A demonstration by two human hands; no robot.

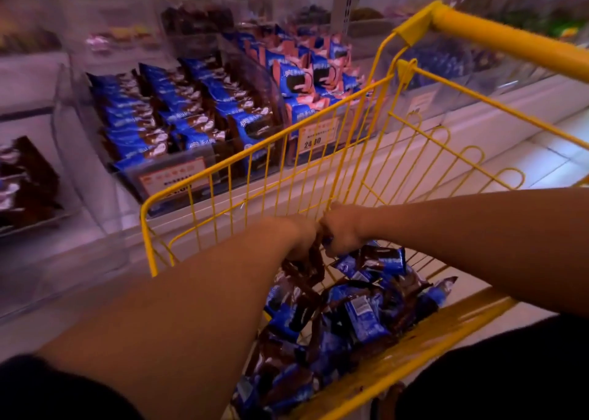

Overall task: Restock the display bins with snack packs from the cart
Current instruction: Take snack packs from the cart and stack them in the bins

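A yellow wire cart (322, 161) stands in front of me, and blue-and-brown snack packs (357, 317) lie piled in it. Both my arms reach down into the cart. My left hand (302, 238) grips a bunch of brown-edged packs that hang below it. My right hand (342, 228) is right beside it, knuckles touching, curled round packs at the top of the pile. Beyond the cart, a clear display bin (165, 177) holds rows of the same blue-and-brown packs. The bin to its right (318, 133) holds blue-and-pink packs.
The cart's thick yellow handle (510, 40) runs across the upper right. Price labels sit on the bin fronts. Another clear bin (28, 184) with dark packs is at the far left. More bins, blurred, fill the shelf above. White floor tiles (541, 161) show at right.
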